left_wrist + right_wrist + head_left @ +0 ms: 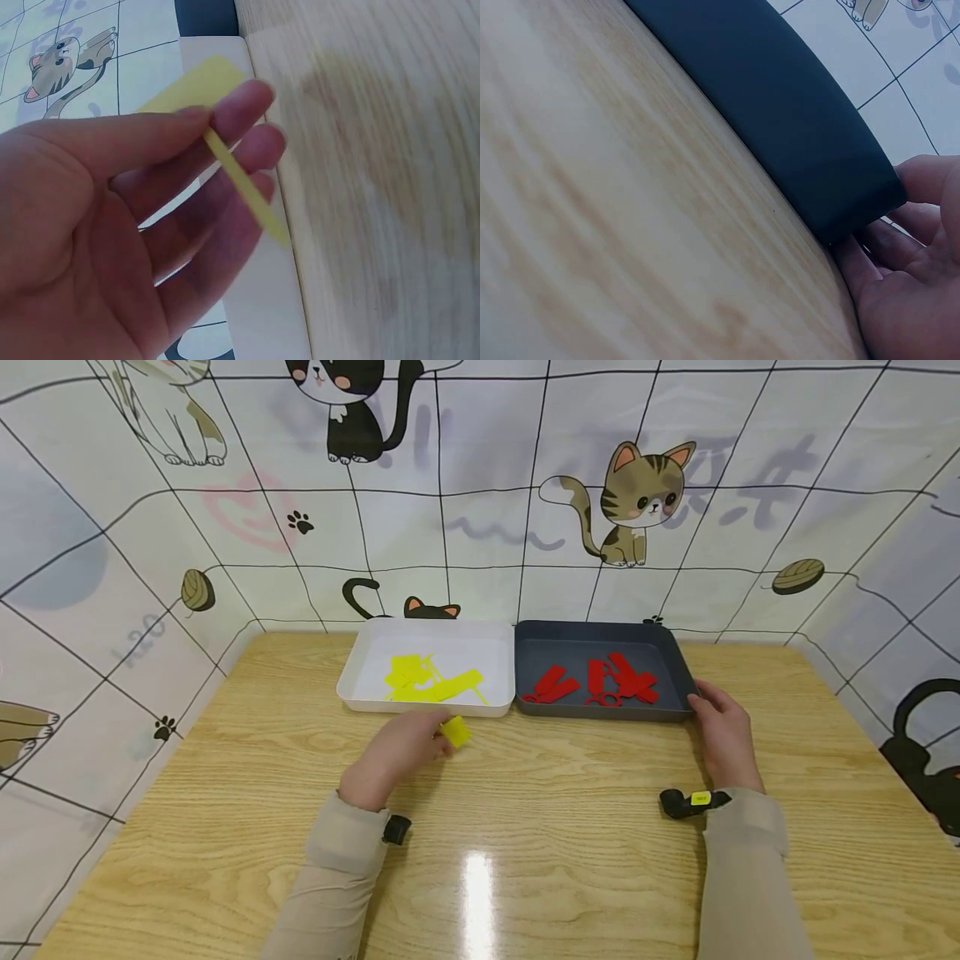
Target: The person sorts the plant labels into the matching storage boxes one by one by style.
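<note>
My left hand (pixel 408 752) pinches a flat yellow piece (pixel 456 732) between thumb and fingertips, just in front of the white tray. In the left wrist view this yellow piece (pixel 199 86) has a broad, square-cornered end and a thin stem slanting down past the fingers. Several more yellow flat pieces (pixel 408 668) lie in the white tray (pixel 348 687). Right beside it stands a dark grey tray (pixel 600 633) with several red flat pieces (pixel 551 685), some with rings. At its front right corner my right hand (pixel 726 731) grips the dark tray, one digit low against the corner (pixel 855 210).
Both trays stand side by side at the back of the wooden table (pixel 570 827), close to a wall covering (pixel 480 527) printed with cats and grid lines. Each wrist wears a black strap, the right strap (pixel 678 804) carrying a yellow label.
</note>
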The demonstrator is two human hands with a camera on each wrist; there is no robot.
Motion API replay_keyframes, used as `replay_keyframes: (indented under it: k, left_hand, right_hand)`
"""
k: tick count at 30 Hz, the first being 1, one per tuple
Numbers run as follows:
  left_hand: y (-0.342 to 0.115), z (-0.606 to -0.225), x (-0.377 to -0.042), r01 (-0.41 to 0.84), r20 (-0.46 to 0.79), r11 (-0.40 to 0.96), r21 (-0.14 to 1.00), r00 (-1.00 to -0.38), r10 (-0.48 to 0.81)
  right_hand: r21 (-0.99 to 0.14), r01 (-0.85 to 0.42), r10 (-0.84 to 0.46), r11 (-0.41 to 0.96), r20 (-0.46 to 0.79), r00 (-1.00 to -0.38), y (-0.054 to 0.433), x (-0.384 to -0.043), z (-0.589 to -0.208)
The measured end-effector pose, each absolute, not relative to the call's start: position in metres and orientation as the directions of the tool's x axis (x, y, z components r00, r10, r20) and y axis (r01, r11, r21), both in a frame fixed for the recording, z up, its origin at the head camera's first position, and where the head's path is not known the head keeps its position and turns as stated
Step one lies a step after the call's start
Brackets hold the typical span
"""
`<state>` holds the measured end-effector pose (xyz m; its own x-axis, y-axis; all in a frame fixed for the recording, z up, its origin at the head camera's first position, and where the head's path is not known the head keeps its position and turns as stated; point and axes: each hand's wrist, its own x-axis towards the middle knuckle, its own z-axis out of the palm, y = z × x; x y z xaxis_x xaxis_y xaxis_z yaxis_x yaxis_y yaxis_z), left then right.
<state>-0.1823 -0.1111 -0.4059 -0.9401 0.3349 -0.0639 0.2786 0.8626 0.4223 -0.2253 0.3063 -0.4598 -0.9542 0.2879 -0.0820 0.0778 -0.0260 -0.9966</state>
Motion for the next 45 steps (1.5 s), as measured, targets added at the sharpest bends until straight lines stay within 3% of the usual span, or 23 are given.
replay_keyframes:
  k: [15,20,29,45]
  left_hand:
    - [-0.1113,-0.4042,-0.1808,0.133,-0.196,0.807,0.576,-0.936,0.294]
    - [-0.1109,-0.4033,-0.1808,0.153,-0.197,0.829,0.538,-0.933,0.3]
    - [-0.1106,-0.4016,-0.1822,0.253,-0.056,0.892,0.374,-0.954,0.294]
    - [-0.1131,-0.3992,-0.1821,0.304,0.137,0.856,0.418,-0.953,0.271]
  right_hand:
    - [-0.996,0.085,0.283,-0.017,-0.087,-0.955,0.3067,-0.2251,-0.459]
    - [-0.996,0.088,0.285,-0.023,-0.09,-0.954,0.307,-0.2254,-0.4593]
    - [-0.996,0.085,0.282,-0.02,-0.087,-0.955,0.3074,-0.2252,-0.4598]
    - [-0.996,0.09,0.297,0.0,-0.086,-0.951,0.3071,-0.2262,-0.4599]
